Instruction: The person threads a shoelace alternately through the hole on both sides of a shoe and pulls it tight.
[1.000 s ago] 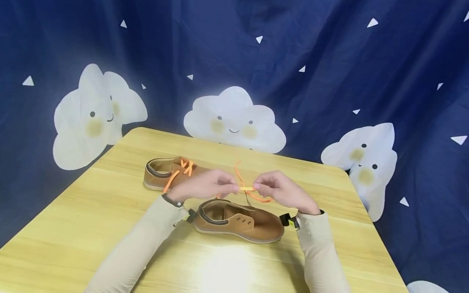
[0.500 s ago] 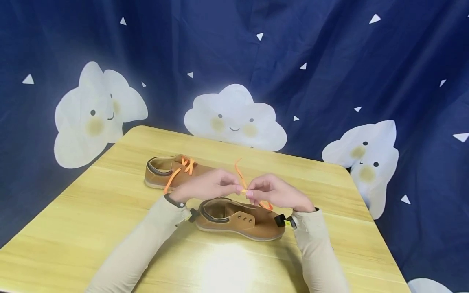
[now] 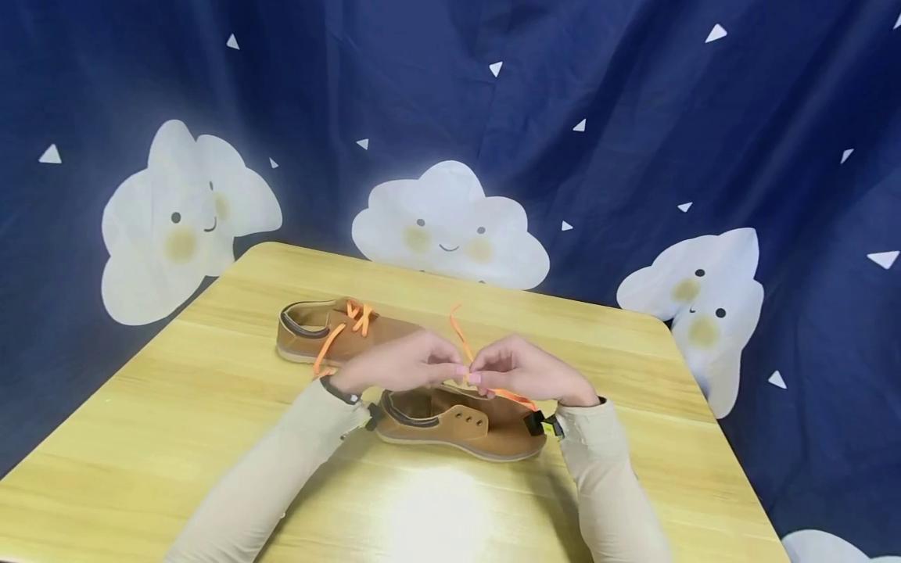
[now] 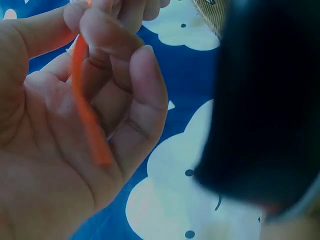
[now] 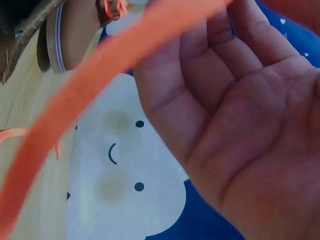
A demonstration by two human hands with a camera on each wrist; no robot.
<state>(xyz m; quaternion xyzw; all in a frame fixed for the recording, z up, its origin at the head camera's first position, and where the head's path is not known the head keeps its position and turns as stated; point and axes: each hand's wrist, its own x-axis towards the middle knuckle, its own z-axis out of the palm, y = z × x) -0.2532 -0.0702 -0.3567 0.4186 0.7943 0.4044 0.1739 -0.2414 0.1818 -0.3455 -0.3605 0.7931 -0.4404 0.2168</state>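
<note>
Above the nearer brown shoe [image 3: 507, 434], my left hand [image 3: 404, 363] and right hand [image 3: 528, 374] meet, fingertips touching. Both pinch an orange shoelace [image 3: 517, 399] between thumb and fingers. In the left wrist view a short length of the shoelace [image 4: 82, 100] hangs from the pinch across my left palm [image 4: 60, 130]. A longer stretch of the shoelace [image 5: 100, 70] runs away from my right hand [image 5: 240, 110] in the right wrist view. The near side flap of this shoe shows several eyelets with no lace in them; the far flap is mostly behind my hands.
Behind my left hand stands a second brown shoe [image 3: 299, 344], its orange laces [image 3: 360, 319] threaded and one end hanging down its side. Both shoes are on a wooden table [image 3: 176, 414]. A dark blue curtain [image 3: 422, 86] with white clouds hangs behind it.
My right hand has moved left until its fingertips met the left hand's. The lace that was stretched between them is now bunched in the pinch. The shoes have stayed in place.
</note>
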